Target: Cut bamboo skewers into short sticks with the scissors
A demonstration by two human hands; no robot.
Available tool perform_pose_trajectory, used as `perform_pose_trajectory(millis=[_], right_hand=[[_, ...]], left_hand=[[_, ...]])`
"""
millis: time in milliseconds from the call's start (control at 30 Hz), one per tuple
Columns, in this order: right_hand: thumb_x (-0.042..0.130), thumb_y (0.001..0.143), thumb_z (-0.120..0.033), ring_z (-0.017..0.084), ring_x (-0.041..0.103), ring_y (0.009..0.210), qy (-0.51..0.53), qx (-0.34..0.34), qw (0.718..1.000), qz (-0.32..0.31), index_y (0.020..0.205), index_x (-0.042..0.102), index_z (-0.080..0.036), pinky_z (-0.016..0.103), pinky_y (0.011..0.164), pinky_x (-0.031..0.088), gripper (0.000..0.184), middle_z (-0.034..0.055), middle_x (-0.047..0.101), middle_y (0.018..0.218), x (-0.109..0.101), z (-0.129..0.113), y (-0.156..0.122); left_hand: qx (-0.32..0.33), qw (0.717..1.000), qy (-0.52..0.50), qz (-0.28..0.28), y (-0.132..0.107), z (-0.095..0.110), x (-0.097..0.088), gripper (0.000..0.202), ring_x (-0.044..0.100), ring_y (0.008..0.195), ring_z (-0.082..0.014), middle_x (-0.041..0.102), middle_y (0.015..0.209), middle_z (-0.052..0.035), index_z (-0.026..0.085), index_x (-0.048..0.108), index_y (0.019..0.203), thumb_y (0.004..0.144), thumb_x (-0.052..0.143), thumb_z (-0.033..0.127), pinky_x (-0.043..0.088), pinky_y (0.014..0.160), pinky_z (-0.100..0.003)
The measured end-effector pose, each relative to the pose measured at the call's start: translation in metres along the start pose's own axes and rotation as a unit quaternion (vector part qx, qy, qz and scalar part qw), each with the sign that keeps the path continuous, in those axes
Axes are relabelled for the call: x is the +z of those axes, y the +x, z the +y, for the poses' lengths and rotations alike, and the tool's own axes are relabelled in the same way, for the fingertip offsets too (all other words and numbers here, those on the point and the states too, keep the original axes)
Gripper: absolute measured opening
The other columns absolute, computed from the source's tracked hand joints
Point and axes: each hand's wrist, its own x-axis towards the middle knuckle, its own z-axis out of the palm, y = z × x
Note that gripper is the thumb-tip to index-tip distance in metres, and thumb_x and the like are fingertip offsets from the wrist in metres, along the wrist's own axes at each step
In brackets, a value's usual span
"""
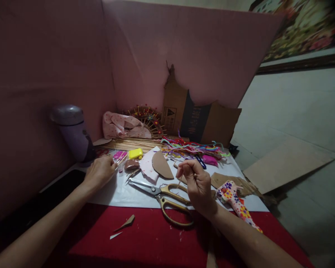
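- In the head view, my right hand [197,183] pinches a thin stick [180,181] between thumb and fingertips, above the scissors' handles; a slack pinch could drop it among the scraps.
- My left hand [100,172] curls beside some slender rods [122,158], near a magenta packet [118,154]; I cannot tell whether that grip has closed on them. A blind grab there could drag the neighbouring packet along.
- The scissors [155,190] lie with blades slightly parted and one handle loop over the red cloth [97,230]; if my right wrist dips, it could catch the loop and swing the points.
- My right forearm passes near the floral fabric piece [231,194]; a wide elbow could shove it off the tabletop.
- The lilac tumbler [75,130] stands near my left hand; a careless backward pull could tip it.
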Motion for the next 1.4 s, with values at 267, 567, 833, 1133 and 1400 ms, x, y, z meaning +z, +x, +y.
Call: perform_pose_trajectory(millis=[267,567,833,1133,1400], right_hand=[[0.041,0.093,-0.024,0.012,0.053,0.061,-0.010,-0.020,1.000,-0.004,0.089,0.054,-0.020,0.026,0.060,0.040,0.014,-0.0017,0.057,0.067,-0.001,-0.001,0.000],[0.043,0.093,-0.032,0.009,0.045,0.052,0.156,0.044,0.981,0.106,0.084,0.049,-0.021,0.022,0.049,0.035,0.016,-0.0013,0.057,0.067,-0.003,-0.004,0.011],[0.057,0.081,-0.045,0.006,0.030,0.043,0.361,0.224,0.902,0.077,0.082,0.045,-0.021,0.015,0.037,0.024,0.026,-0.0039,0.052,0.061,-0.003,0.001,0.030],[0.057,0.083,-0.038,0.006,0.038,0.049,0.400,0.224,0.889,0.019,0.085,0.046,-0.021,0.014,0.039,0.029,0.021,-0.0003,0.059,0.073,0.002,0.001,0.025],[0.054,0.086,-0.032,0.016,0.055,0.086,0.146,0.098,0.983,-0.057,0.081,0.058,-0.020,0.028,0.082,0.043,0.015,0.0028,0.056,0.088,0.009,0.007,0.013]], left_hand=[[0.025,0.999,-0.012,-0.027,0.000,0.013,-0.009,0.034,0.059,0.062,-0.0223,0.065,0.064,-0.0117,0.018,0.063,0.057,0.079,0.044,0.035,0.032,0.052,-0.027],[0.220,0.925,-0.294,-0.098,-0.023,0.090,-0.015,0.027,0.058,0.075,-0.0178,0.068,0.088,-0.0066,0.017,0.066,0.089,0.079,0.053,0.039,0.040,0.065,-0.026],[0.322,0.728,-0.526,-0.301,-0.058,0.144,0.003,0.040,0.048,0.068,-0.0129,0.056,0.078,-0.0028,0.014,0.060,0.092,0.087,0.040,0.048,0.037,0.061,-0.023],[0.205,0.717,-0.582,-0.326,-0.062,0.141,0.029,0.042,0.033,0.050,-0.0082,0.038,0.056,0.0052,0.014,0.053,0.072,0.080,0.048,0.055,0.024,0.048,-0.021],[0.154,0.697,-0.649,-0.263,-0.063,0.136,0.017,0.041,0.041,0.050,-0.0093,0.054,0.056,0.0004,0.013,0.056,0.070,0.079,0.051,0.054,0.029,0.050,-0.022]])
